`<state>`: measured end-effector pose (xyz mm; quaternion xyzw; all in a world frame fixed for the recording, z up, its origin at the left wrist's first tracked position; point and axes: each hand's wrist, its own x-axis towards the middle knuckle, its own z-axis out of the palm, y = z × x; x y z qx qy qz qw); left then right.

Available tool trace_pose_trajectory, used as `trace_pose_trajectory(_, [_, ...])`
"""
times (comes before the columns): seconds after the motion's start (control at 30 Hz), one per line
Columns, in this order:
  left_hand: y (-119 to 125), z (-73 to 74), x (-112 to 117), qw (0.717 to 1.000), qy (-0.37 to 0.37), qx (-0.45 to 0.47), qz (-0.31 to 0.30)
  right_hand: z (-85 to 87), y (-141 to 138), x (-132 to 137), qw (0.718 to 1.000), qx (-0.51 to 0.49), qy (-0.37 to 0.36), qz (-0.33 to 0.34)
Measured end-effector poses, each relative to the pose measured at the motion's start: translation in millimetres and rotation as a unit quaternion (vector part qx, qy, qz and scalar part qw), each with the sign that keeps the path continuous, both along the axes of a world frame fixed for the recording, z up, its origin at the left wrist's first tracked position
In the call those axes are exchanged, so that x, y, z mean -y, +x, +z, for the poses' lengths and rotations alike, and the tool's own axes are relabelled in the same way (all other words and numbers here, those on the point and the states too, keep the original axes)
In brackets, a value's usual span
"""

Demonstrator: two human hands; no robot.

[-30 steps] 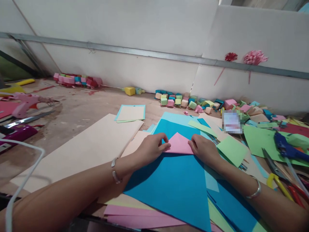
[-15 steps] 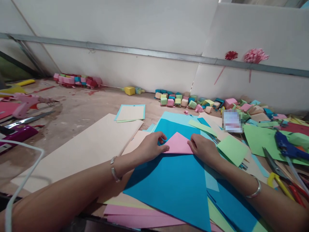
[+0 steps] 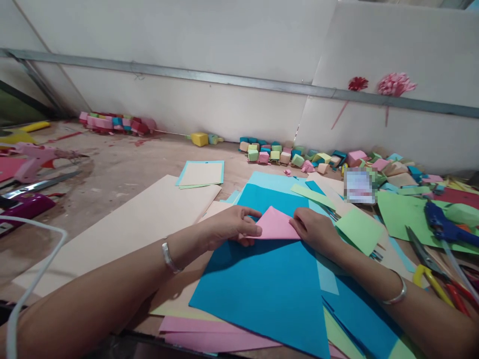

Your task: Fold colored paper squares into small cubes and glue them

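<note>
A pink paper (image 3: 276, 225), folded into a triangle with its point away from me, is over a large blue sheet (image 3: 258, 289). My left hand (image 3: 237, 225) pinches its left corner between thumb and fingers, with some fingertips beneath the edge. At the right corner my right hand (image 3: 312, 227) is closed, thumb and curled fingers gripping the paper. Light blue, peach and pink sheets lie under and around the blue one.
To the right are a green square (image 3: 359, 231), scissors (image 3: 430, 264) and a blue glue gun (image 3: 445, 224). Small paper boxes (image 3: 275, 152) line the wall. On the left are a pink glue gun (image 3: 35, 162) and a white cable (image 3: 37, 271).
My left hand has turned and its fingers have slipped lower, partly under the left corner. The pink triangle tilts slightly. My right hand stays at the right corner.
</note>
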<state>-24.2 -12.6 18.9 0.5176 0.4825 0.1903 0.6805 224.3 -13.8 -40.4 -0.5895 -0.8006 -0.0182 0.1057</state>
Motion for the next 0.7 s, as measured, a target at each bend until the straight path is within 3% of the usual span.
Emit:
trace_pose_trajectory(0.17, [1, -7.0, 0, 1.000, -0.010, -0.014, -0.026, -3.1, 0, 3, 0.998, -0.022, 0.003, 0.057])
trace_pose_trajectory(0.4, [4, -18.0, 3, 0.987, 0.138, -0.081, -0.015, -5.6, -1, 6, 0.993, -0.077, 0.044, 0.083])
trace_pose_trajectory(0.53, [4, -20.6, 1, 0.960, 0.251, -0.126, -0.007, 3.3, -3, 6, 0.979, -0.143, 0.100, 0.102])
trace_pose_trajectory(0.7, [7, -15.4, 11, 0.929, 0.336, -0.148, -0.055, 21.6, -11, 15, 0.951, -0.290, 0.002, 0.109])
